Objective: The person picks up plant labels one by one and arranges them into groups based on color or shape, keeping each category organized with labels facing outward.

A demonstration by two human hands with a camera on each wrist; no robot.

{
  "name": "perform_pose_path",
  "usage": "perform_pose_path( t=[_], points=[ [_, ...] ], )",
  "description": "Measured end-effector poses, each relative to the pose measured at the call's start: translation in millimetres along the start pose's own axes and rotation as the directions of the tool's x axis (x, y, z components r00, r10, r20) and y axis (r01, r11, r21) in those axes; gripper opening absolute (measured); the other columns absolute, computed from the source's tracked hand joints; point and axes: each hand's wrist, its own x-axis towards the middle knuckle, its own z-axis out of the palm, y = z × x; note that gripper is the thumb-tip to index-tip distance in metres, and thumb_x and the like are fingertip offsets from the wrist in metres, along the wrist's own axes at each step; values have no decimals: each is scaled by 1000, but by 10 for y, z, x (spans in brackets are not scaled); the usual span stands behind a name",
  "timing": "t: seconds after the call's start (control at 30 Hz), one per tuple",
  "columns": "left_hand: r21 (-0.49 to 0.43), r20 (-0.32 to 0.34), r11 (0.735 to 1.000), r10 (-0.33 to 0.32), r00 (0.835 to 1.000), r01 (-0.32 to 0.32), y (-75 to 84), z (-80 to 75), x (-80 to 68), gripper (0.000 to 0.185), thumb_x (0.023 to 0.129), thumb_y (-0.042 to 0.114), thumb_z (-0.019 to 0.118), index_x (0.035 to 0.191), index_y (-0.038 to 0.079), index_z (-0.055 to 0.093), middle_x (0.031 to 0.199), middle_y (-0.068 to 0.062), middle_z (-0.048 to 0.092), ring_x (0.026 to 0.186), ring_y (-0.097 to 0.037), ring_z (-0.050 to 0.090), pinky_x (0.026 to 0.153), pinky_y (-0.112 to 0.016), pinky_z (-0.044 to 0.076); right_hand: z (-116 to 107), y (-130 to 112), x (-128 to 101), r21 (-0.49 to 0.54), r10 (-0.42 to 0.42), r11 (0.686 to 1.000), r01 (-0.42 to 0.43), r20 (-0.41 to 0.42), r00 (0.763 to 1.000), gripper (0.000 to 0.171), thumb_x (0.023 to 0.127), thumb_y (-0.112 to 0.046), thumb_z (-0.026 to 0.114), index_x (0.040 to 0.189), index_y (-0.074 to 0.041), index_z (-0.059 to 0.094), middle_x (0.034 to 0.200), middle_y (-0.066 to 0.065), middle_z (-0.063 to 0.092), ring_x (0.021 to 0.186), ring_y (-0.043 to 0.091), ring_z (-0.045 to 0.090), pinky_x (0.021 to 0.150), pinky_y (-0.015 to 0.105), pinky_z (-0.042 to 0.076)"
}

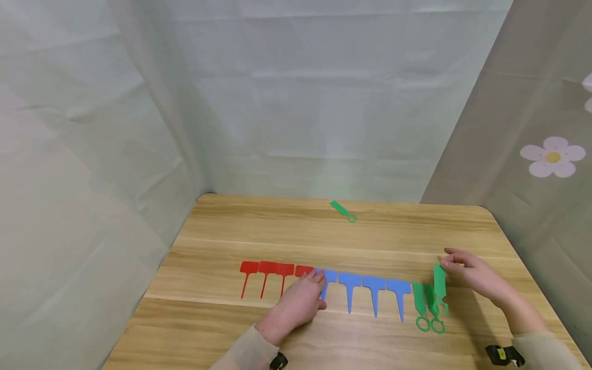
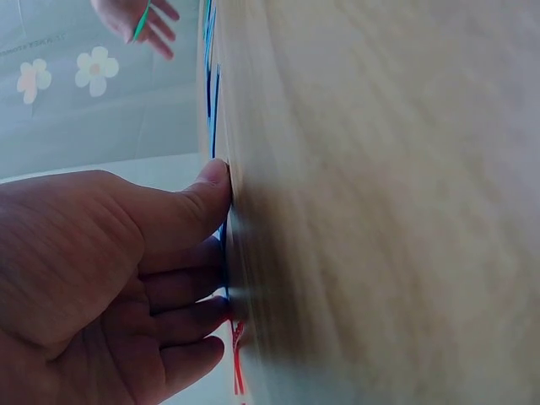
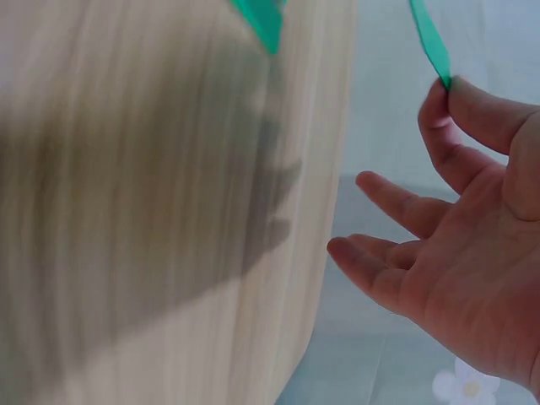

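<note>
Pinching a green tag (image 1: 440,282) by its top, the right hand (image 1: 474,277) hangs it just right of two green tags (image 1: 426,306) ending the row, long axis toward the person. Left hand (image 1: 300,303) lies flat, fingers straight, over the red (image 1: 267,271)/blue (image 1: 365,285) junction, hiding those stems. A stray tag (image 1: 343,210) lies far back on the worktop (image 1: 277,226).

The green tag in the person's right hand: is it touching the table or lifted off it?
Cannot tell. In the right wrist view, thumb and forefinger of the right hand pinch the green tag, but its lower end is out of frame. The head view doesn't settle it.
</note>
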Motion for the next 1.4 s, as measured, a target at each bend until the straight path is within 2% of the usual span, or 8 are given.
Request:
perform_pose_path(
  t=[0.1,0.2,0.27,0.63,0.83,1.07,1.23,1.4],
  points=[
    [-4,3,1000,-2,1000,2,0,5,2,63,98,33,80,150,1,61,159,-13,55,150,-32,47,122,-44,41,-50,109,-95,17,28,999,-29,12,1000,32,113,-29,56,104,0,67,163,45,22,147,73,10,110,85,24],
    [-2,4,1000,0,1000,0,0,4,3,63,98,33,79,150,1,61,159,-13,55,151,-32,47,122,-44,41,-88,218,-160,42,45,998,-46,22,999,32,112,-29,58,104,1,69,162,49,15,145,76,-9,108,91,1],
    [-3,0,1000,4,1000,-4,-2,0,0,63,98,33,79,150,1,61,159,-13,55,150,-33,47,122,-44,41,-95,275,-183,45,50,998,-52,29,998,32,111,-28,59,106,1,70,160,51,13,142,78,-14,106,91,-7],
    [2,-1,1000,0,1000,0,-31,23,2,63,99,34,79,150,1,61,159,-13,55,150,-32,47,122,-45,41,-9,328,-143,-39,46,998,-45,14,999,32,108,-26,64,110,4,75,157,55,13,140,81,-9,104,93,-3],
    [3,9,1000,-9,1000,9,-35,28,4,63,99,34,79,150,1,61,159,-13,54,151,-32,47,122,-44,40,58,352,-106,-84,14,996,-15,-13,1000,28,108,-24,66,106,2,76,153,58,16,137,85,-6,105,92,0],
    [-6,12,1000,-10,1000,10,-14,18,-18,63,98,34,79,150,2,61,159,-12,54,150,-32,47,121,-45,41,127,385,-80,-132,-1,991,-5,-46,999,22,107,-23,68,96,-6,75,150,60,20,134,87,-2,107,92,3],
    [7,8,1000,0,1000,0,-11,10,-22,63,98,33,79,150,2,61,159,-12,55,150,-32,48,121,-45,42,173,415,-51,-159,2,987,-11,-59,998,20,107,-24,67,95,-9,74,150,61,19,133,89,-2,102,95,6],
    [19,1,1000,2,1000,-2,-18,3,-18,62,98,34,79,149,2,62,159,-12,55,150,-31,48,121,-44,42,193,424,-32,-185,-6,983,-8,-76,997,21,108,-24,66,96,-9,73,149,62,19,134,88,-2,103,94,3]
  ],
)
